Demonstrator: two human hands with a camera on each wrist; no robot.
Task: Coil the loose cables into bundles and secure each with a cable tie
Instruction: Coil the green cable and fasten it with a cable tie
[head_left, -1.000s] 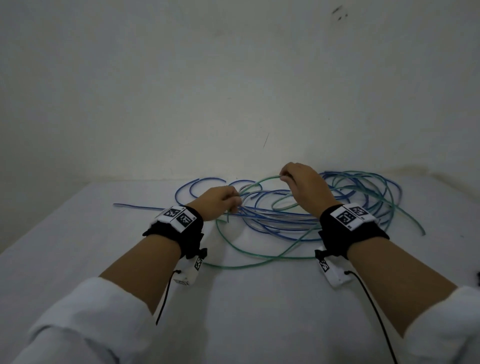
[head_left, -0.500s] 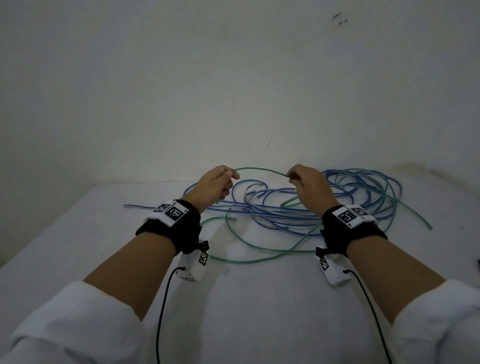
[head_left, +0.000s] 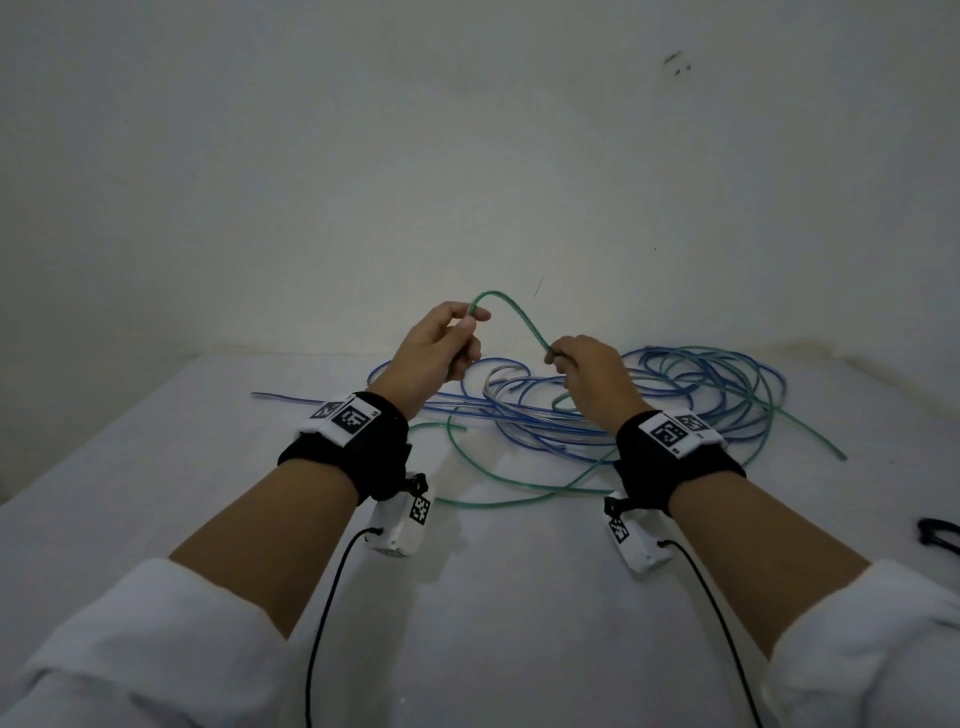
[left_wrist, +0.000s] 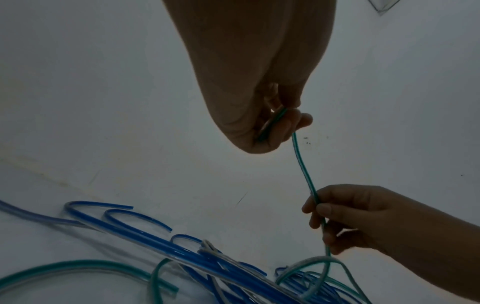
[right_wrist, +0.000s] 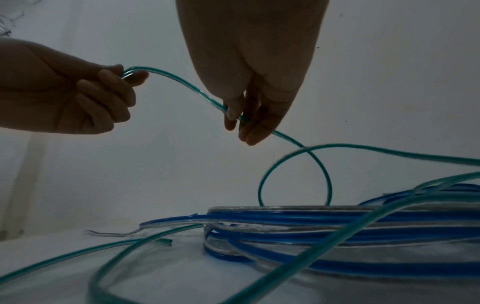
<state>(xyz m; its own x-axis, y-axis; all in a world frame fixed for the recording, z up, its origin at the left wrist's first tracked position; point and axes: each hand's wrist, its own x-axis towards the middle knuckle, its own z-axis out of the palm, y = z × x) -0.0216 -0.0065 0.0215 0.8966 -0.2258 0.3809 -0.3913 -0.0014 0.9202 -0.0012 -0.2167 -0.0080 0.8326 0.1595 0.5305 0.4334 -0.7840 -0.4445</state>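
Observation:
A green cable (head_left: 511, 312) arches in the air between my two hands. My left hand (head_left: 441, 345) pinches its end between thumb and fingers, raised above the table; the same pinch shows in the left wrist view (left_wrist: 275, 125). My right hand (head_left: 582, 366) holds the same cable a short way along, lower and to the right (right_wrist: 242, 119). The rest of the green cable (head_left: 519, 496) trails in loose loops over the white table (head_left: 493, 623). A tangle of blue cables (head_left: 545, 415) lies under and behind my hands. No cable tie can be made out.
A white wall (head_left: 467, 156) rises right behind the table. A dark object (head_left: 940, 535) pokes in at the right edge of the table. Black wires (head_left: 322, 613) hang from my wrist cameras over the near table.
Both hands have risen from the cable pile. The left hand lifted the green cable's end higher, and the stretch between the hands now arches up in the air.

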